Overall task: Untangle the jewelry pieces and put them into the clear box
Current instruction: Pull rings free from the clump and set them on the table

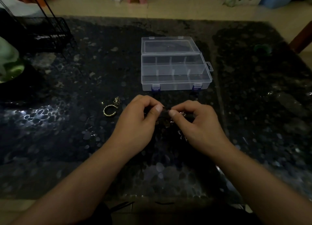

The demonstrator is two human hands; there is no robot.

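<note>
Both my forearms come in from 6 o'clock over the dark speckled bench (67, 140). My left hand (135, 121) and right hand (200, 123) meet mid-frame, thumbs and forefingers of each pinching a dark tangle of jewelry (166, 114) between them; fingers curled, both grasping it. The tangle is too dark to tell its pieces apart; small shiny bits hang under and at 5 o'clock of my right thumb. Its long axis seems to run left-right, 9 to 3 o'clock, between the two pinches, so pulling apart would go along that line, my guess. Hands about equally near it. At 9 o'clock of my left hand, just beside it on the bench, lies a gold open ring (109, 110), with a small gold wire piece (116, 100) just past it, both loose. Straight ahead at 12 o'clock from the fingers, near, sits the clear box (175, 72), lid open and tipped back, compartments look empty. Right hand slightly nearer its middle. Far 10 o'clock: black wire rack (50, 32).
</note>
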